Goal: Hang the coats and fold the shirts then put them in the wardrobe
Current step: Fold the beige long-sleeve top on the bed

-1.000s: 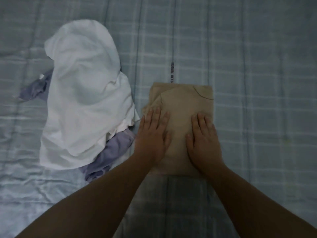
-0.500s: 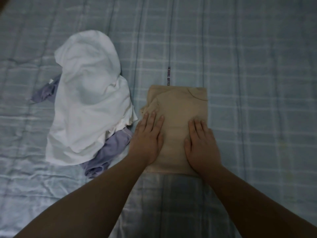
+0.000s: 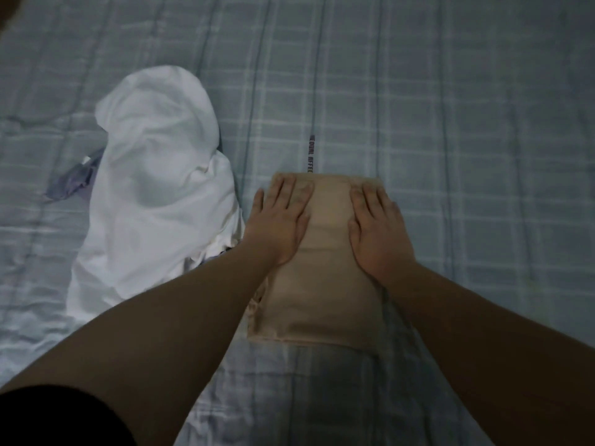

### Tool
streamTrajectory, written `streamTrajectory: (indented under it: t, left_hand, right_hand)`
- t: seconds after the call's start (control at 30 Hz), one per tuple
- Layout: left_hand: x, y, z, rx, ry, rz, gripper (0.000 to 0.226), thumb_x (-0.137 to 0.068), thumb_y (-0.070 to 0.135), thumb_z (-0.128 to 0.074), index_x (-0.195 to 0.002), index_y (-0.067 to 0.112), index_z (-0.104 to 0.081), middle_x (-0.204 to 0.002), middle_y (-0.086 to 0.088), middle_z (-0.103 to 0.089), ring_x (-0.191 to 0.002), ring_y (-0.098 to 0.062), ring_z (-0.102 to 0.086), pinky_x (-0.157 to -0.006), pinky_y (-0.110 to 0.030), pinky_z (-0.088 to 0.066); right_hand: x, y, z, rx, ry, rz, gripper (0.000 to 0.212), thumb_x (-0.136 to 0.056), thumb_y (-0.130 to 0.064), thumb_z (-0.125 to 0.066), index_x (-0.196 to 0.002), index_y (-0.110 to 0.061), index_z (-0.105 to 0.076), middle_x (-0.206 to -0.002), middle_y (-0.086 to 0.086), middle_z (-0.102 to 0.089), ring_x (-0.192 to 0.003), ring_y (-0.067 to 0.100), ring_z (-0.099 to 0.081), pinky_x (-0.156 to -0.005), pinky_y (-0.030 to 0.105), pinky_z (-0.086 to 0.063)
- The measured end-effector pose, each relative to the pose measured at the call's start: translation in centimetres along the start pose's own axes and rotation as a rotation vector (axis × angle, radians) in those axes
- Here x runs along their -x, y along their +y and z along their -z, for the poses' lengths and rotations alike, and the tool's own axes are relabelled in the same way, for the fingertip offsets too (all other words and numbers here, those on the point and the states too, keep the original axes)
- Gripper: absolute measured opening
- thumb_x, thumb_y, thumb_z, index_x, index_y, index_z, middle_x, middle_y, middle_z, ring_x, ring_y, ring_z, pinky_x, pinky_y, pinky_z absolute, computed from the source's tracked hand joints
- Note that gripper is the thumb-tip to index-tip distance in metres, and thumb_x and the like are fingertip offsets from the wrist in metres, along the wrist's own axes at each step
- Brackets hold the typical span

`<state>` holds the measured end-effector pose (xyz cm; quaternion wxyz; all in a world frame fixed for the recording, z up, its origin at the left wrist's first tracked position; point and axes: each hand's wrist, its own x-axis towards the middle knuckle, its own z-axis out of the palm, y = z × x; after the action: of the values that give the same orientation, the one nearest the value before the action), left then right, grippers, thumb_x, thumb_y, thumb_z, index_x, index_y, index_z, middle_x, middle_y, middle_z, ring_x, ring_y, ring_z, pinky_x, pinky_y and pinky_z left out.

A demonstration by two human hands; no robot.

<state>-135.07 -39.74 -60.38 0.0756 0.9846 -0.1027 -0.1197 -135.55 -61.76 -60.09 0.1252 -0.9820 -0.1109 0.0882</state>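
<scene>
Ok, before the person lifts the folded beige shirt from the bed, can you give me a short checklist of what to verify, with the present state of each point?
1. Folded beige shirt lies flat as a neat rectangle on the checked blue bedcover: ok.
2. Left hand presses flat on the far part of the shirt: ok.
3. Right hand presses flat beside it: ok.
4. Near left edge of the shirt lies even: not ok, some fabric bulges out there.
5. Crumpled white garment stays apart from the shirt: cannot tell, the left hand and arm hide the gap.
6. Wardrobe is ready to receive it: cannot tell, not in view.
</scene>
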Motion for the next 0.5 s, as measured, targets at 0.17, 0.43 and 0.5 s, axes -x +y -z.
streamTrajectory:
  t: [0.17,0.43,0.5]
  left_hand:
    - [-0.8,-0.2,2.0,0.240,0.097,0.008,0.071,-0.094,0.049,-0.046,-0.156,0.028,-0.019,-0.164,-0.014,-0.004,-0.151,-0.032,-0.002,-0.121,-0.047,-0.011]
    - [-4.3,-1.8,5.5,0.555,-0.168,0.311,0.091,-0.072,0.025,-0.084,-0.146,0.015,-0.033,-0.138,-0.016,-0.047,-0.123,-0.032,-0.050,-0.090,-0.029,-0.038]
    - [-4.4,-2.1,6.1,0.600,-0.201,0.341,0.083,-0.072,0.027,-0.085,-0.140,0.010,-0.041,-0.130,-0.010,-0.055,-0.114,-0.026,-0.056,-0.083,-0.026,-0.039]
  right_hand:
    - [-0.6,-0.6,1.7,-0.382,0.102,-0.167,0.073,-0.091,-0.017,-0.056,-0.156,-0.019,-0.022,-0.164,0.012,-0.012,-0.149,0.029,-0.013,-0.123,0.042,-0.014]
    - [-4.8,-0.1,6.6,-0.655,-0.228,-0.637,0.074,-0.081,-0.013,-0.069,-0.147,-0.008,-0.036,-0.137,0.015,-0.053,-0.123,0.033,-0.053,-0.096,0.032,-0.042]
    - [-4.8,0.2,7.0,-0.695,-0.254,-0.648,0.055,-0.077,-0.011,-0.072,-0.129,-0.005,-0.055,-0.124,0.016,-0.063,-0.110,0.031,-0.061,-0.093,0.038,-0.050]
